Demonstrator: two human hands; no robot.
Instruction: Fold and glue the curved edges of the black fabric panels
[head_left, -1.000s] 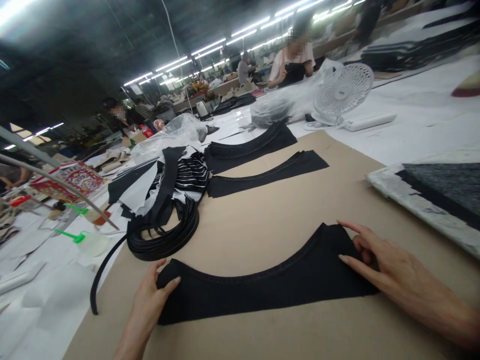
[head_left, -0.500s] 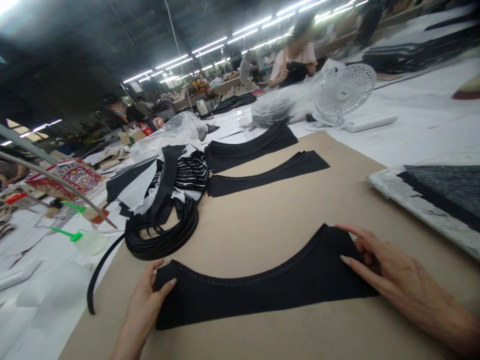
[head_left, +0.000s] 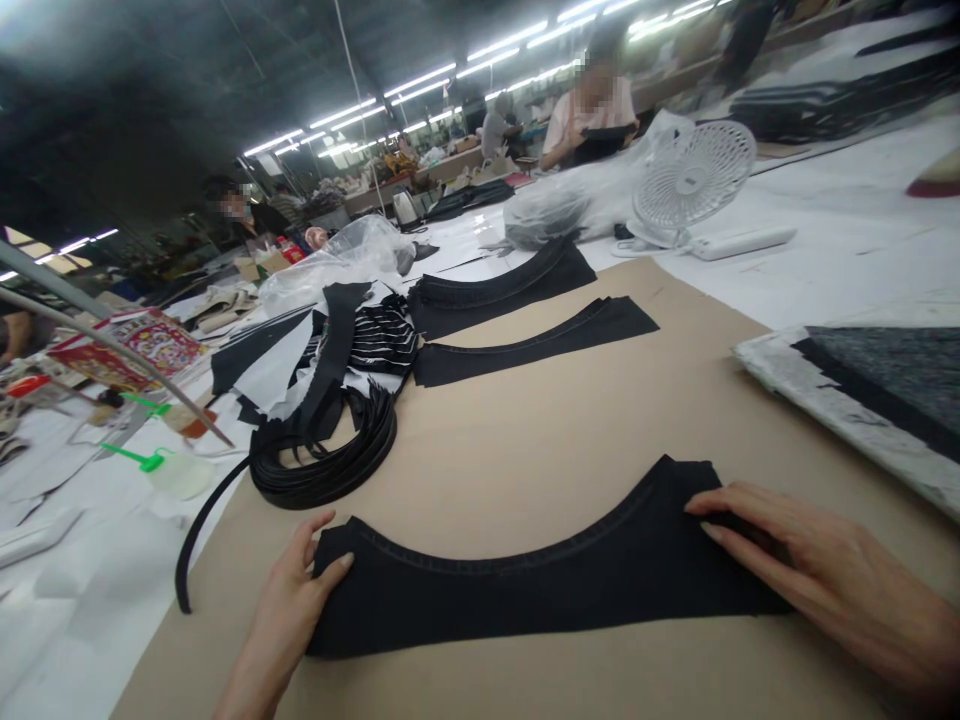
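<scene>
A black fabric piece (head_left: 525, 595) with a deep curved upper edge and a narrow band along that curve lies in front of me, crosswise. At its left end my left hand (head_left: 283, 598) holds it, thumb on top and fingers at the edge. My right hand (head_left: 821, 560) grips the right end, thumb and forefinger close together on the fabric; its other fingers are partly hidden. Farther back are a similar black piece (head_left: 536, 345) and a stack of black curved pieces (head_left: 502, 295). A coil of black strip (head_left: 322, 480) rests left of them.
Brown board (head_left: 525, 435) covers the work surface. A white fan (head_left: 694, 185) stands at the back right, before a plastic bag. A pale slab (head_left: 847, 420) with dark cloth lies at right. Green-capped bottles (head_left: 176, 470) and a slanted metal rod (head_left: 142, 370) are at left. Several people sit farther back.
My right hand has shifted from the outer edge onto the top of the piece's right end. That end has moved slightly right and flattened out. My left hand has stayed nearly in place.
</scene>
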